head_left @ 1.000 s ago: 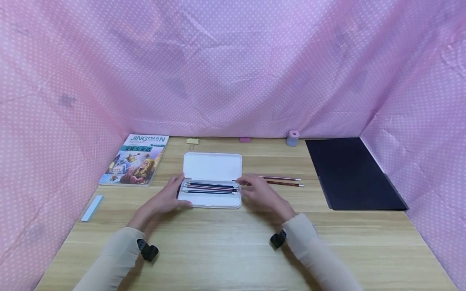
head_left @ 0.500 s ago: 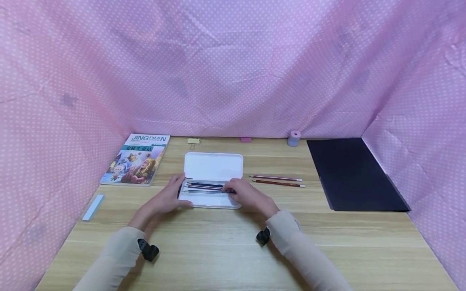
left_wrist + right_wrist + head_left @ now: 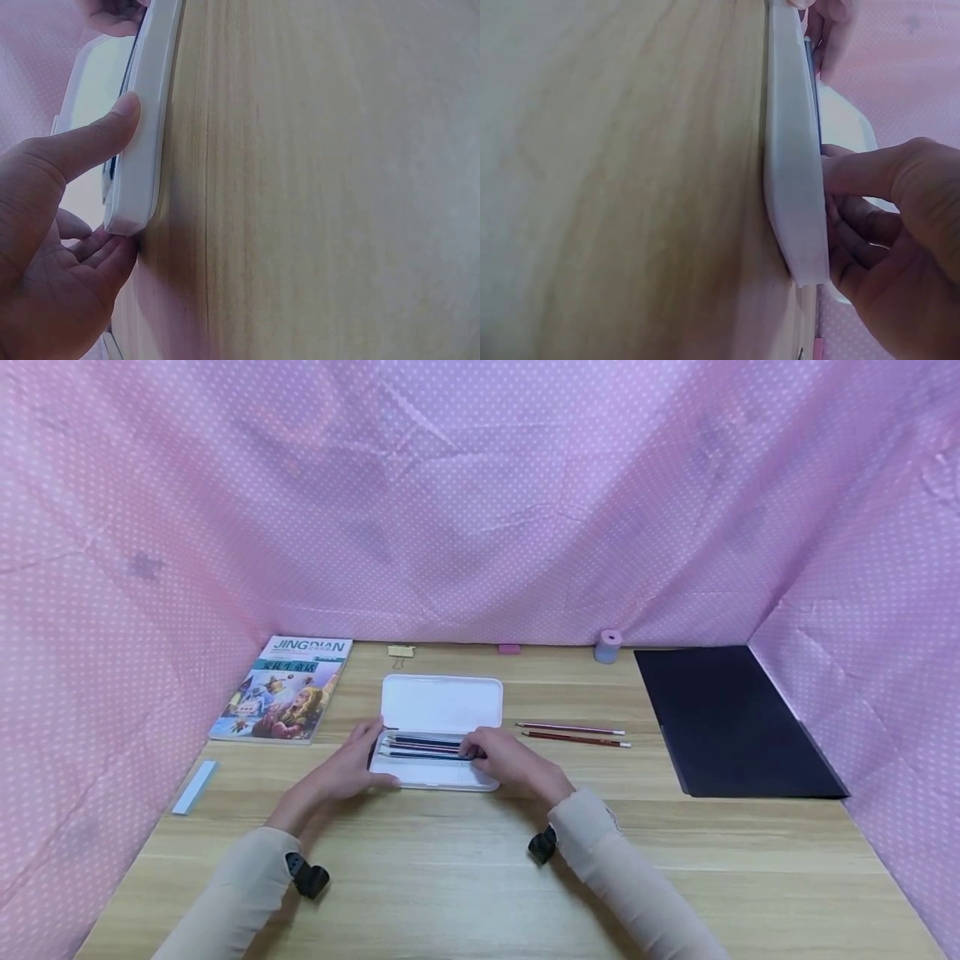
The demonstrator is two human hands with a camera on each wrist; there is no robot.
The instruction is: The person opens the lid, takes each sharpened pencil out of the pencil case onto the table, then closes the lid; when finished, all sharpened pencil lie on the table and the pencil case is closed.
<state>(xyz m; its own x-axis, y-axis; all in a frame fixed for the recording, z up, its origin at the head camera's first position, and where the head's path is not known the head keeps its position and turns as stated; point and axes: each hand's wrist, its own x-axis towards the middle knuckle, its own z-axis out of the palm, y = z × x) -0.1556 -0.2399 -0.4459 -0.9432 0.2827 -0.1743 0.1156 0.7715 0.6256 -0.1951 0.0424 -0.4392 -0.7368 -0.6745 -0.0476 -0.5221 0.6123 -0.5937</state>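
My left hand grips the left end of the white pencil case: the thumb laps over its front rim and the other fingers bear against the end wall, as the left wrist view shows. The case lies on the wood-grain table between my two hands, its lid tipped back just beyond my fingertips. Inside, the dark pencils run from near my left fingers to my right ones, their points toward the left. My right hand reaches in over the case's right end, fingers bent, thumb and forefinger down at the pencils; whether they pinch one I cannot tell. Just beyond my right knuckles, outside the case, two more lie side by side: a dark-red pencil and, nearer me, a red-brown pencil, white ends away from my hand. Farther right of those fingers is a black folder. Left of my left hand lies a light-blue bar, and beyond that hand, to the left, an illustrated book marked JINGDIAN. Past the lid, farthest from my fingers, stand a yellow binder clip, a pink block and a pink-and-blue pencil sharpener, before a pink dotted cloth.
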